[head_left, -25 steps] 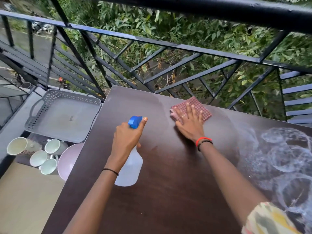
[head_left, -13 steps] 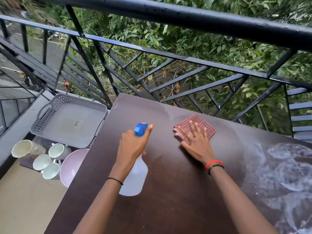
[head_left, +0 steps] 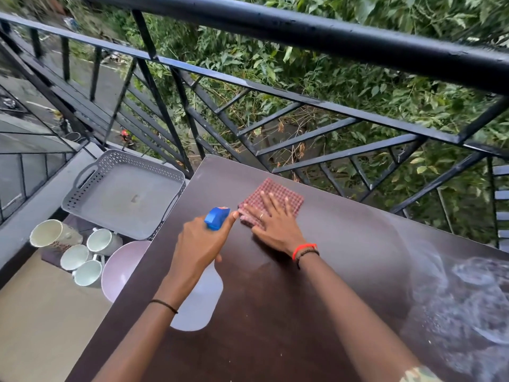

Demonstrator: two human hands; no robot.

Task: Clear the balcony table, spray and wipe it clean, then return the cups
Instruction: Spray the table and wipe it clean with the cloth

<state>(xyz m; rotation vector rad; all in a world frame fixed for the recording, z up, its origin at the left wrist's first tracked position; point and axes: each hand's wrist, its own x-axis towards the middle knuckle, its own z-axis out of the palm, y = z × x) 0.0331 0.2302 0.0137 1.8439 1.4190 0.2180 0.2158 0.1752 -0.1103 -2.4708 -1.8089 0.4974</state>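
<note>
Balcony w/ black railing (head_left: pixel 303 31); dark brown table (head_left: pixel 275 340). L hand (head_left: pixel 198 249) grips blue-topped spray bottle (head_left: pixel 198 304). R hand (head_left: pixel 275 224) lies flat, fingers straight, pressing red checked cloth (head_left: pixel 275 187) near far edge. Cups (head_left: pixel 82 257) sit on floor (head_left: pixel 41 326), left. Best approach: firm overlapping strokes toward white smears (head_left: pixel 454 299) at right.

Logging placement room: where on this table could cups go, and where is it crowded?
Bare table: near the front edge between the spray bottle and the right forearm, and between the cloth and the foamy smear. Crowded where the left hand grips the bottle beside the right hand.
</note>
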